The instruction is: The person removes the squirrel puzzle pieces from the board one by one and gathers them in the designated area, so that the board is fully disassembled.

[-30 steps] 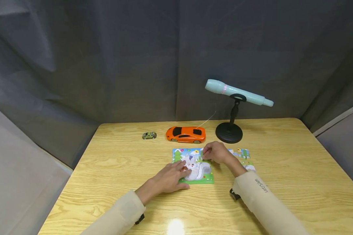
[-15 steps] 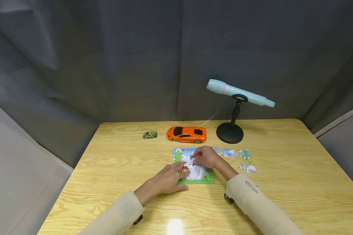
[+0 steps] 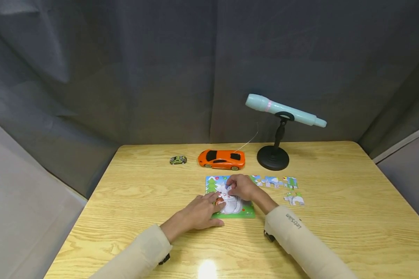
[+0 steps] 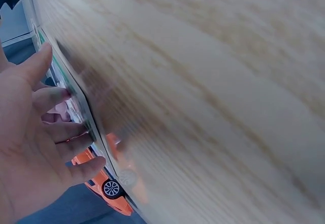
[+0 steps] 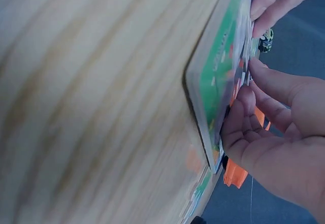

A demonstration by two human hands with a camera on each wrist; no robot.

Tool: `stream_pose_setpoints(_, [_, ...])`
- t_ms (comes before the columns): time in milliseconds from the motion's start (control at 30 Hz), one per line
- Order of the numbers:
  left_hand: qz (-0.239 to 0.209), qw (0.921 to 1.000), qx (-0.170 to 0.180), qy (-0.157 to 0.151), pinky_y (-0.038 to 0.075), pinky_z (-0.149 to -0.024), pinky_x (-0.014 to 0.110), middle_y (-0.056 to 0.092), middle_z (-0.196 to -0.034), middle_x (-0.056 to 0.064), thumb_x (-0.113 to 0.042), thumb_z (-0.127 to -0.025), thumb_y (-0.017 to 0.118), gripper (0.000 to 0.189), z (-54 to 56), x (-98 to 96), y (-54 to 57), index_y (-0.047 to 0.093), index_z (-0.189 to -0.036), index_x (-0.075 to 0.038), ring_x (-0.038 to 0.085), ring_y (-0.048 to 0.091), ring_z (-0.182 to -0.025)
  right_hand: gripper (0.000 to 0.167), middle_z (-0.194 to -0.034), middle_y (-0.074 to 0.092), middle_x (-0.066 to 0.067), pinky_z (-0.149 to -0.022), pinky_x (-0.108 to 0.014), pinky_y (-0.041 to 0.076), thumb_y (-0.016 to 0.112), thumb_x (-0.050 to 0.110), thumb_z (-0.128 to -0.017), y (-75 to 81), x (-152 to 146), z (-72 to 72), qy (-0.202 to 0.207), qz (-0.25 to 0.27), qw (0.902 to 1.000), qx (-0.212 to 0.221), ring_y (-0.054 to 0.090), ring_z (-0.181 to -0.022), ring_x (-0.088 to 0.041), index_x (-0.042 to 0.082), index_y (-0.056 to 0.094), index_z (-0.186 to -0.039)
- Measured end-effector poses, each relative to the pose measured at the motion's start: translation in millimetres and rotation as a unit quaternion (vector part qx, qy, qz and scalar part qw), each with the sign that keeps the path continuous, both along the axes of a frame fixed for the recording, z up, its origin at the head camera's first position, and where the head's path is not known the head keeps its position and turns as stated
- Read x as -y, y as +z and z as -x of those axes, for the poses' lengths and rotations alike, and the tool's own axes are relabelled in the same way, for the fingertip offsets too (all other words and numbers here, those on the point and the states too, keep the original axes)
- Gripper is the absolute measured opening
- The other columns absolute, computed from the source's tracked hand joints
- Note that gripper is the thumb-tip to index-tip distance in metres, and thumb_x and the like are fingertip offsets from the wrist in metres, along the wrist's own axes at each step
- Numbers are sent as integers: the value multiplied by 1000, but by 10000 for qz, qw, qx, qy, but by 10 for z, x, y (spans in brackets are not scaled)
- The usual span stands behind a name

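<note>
A jigsaw puzzle [image 3: 246, 214] with a grey squirrel on a green and blue ground lies flat on the wooden table [image 3: 143, 201]. My left hand [image 3: 199, 211] rests over its left side with fingers spread and fairly straight. Over the upper right part of the picture, my right hand [image 3: 243, 186] has its thumb and fingers drawn together on a puzzle piece [image 3: 229, 187], mostly hidden by the fingers. In the right wrist view, these fingertips are right at the face of the puzzle board [image 5: 216, 74].
Loose puzzle pieces [image 3: 295, 199] lie right of the board. Behind it stand an orange toy car [image 3: 221, 159] with a thin wire, a small green toy car [image 3: 178, 160], and a pale blue microphone [image 3: 296, 114] on a black stand [image 3: 273, 158]. A dark curtain [image 3: 160, 77] hangs behind.
My right hand has moved left from the puzzle's upper right edge onto the squirrel's head, uncovering loose pieces on the right. My left hand stays in place on the board.
</note>
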State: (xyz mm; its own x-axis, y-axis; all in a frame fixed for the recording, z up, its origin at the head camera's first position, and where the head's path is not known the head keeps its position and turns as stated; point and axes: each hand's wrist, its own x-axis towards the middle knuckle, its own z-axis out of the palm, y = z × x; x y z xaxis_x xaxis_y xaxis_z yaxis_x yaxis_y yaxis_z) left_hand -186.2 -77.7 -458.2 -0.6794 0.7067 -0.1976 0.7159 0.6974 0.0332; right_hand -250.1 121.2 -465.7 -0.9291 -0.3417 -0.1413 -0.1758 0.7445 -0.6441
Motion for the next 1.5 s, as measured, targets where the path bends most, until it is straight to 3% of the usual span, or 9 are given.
stream_pose_setpoints(267, [-45, 10000, 34, 1, 39, -106, 52, 29, -154, 17, -60, -91, 45, 64, 3, -1, -7, 41, -144, -24, 30, 30, -143, 17, -80, 62, -6, -59, -24, 42, 71, 8, -83, 61, -27, 7, -20, 125, 9998, 171, 52, -66, -13, 6, 64, -98])
stream_pose_setpoints(633, [-32, 10000, 70, 15, 39, -107, 52, 28, -154, 17, -60, -92, 45, 64, 8, 10, -13, 41, -144, -24, 31, 29, -143, 11, -78, 68, -12, -53, -25, 43, 57, 2, -90, 93, -137, -13, -2, 863, 9958, 298, 65, -66, -21, 0, 61, -101])
stream_pose_setpoints(867, [0, 10000, -17, -71, 38, -108, 51, 28, -155, 16, -60, -92, 44, 64, 12, 30, -15, 40, -145, -24, 29, 30, -143, 14, -78, 67, -13, -54, -27, 41, 57, 5, -92, 143, -357, -48, 166, 938, 9953, 171, 58, -65, -22, -1, 60, -103])
stream_pose_setpoints(1200, [-61, 9999, -25, -150, 36, -109, 51, 26, -156, 16, -59, -93, 44, 64, 3, 67, -40, 37, -146, -24, 29, 27, -144, 15, -80, 67, -16, -55, -28, 46, 58, 3, -91, 201, -794, -114, 70, 1157, 9932, 137, 64, -73, -33, -6, 57, -103])
stream_pose_setpoints(1500, [-64, 9999, -34, -151, 36, -109, 50, 26, -156, 15, -58, -93, 44, 64, -2, 63, -27, 37, -147, -24, 28, 27, -144, 17, -80, 66, -15, -62, -29, 48, 57, 5, -92, 260, -1167, -210, -44, 954, 9953, 148, 61, -74, -22, -7, 56, -104])
